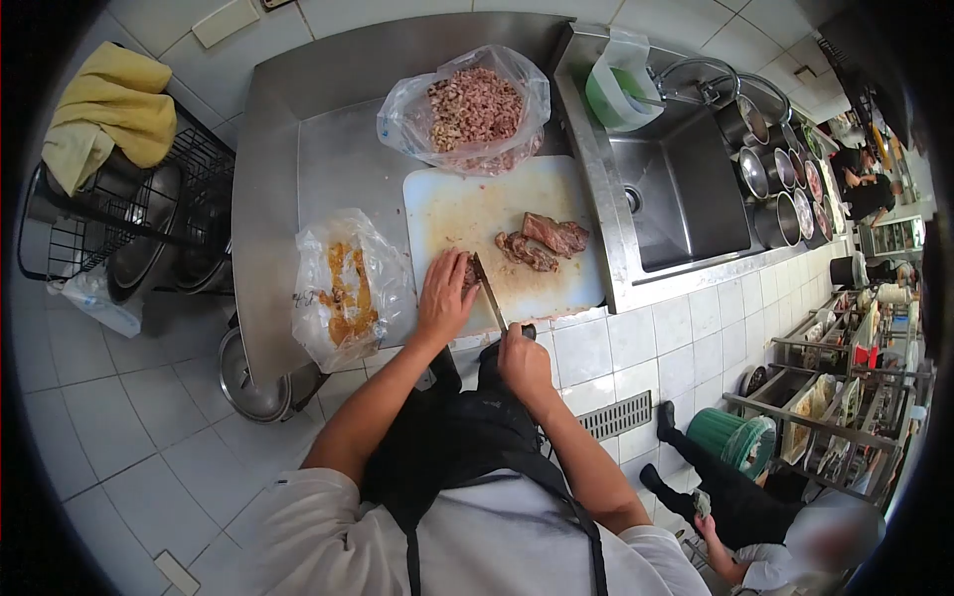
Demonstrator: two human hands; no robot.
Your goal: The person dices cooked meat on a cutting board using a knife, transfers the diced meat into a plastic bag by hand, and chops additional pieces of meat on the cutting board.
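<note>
My right hand [525, 364] is closed around the handle of a knife [491, 296], its blade pointing up across the near edge of a white cutting board [447, 214]. Pressed on the board, my left hand [445, 295] has its fingers curled over a piece of cooked meat [470, 275], mostly hidden under them and touching the blade. To the right on the board lie a larger chunk of meat [556, 234] and a smaller browned piece [526, 252]. Behind the board, an open clear plastic bag [397, 124] holds a heap of diced meat [477, 107].
Left of the board lies a plastic bag with yellow-brown residue [350, 296]. A sink [686, 194] adjoins on the right, with several metal pots [775, 221] beyond it. A black wire rack [199, 159] stands left. Another person [765, 546] sits at lower right near a green bin [723, 437].
</note>
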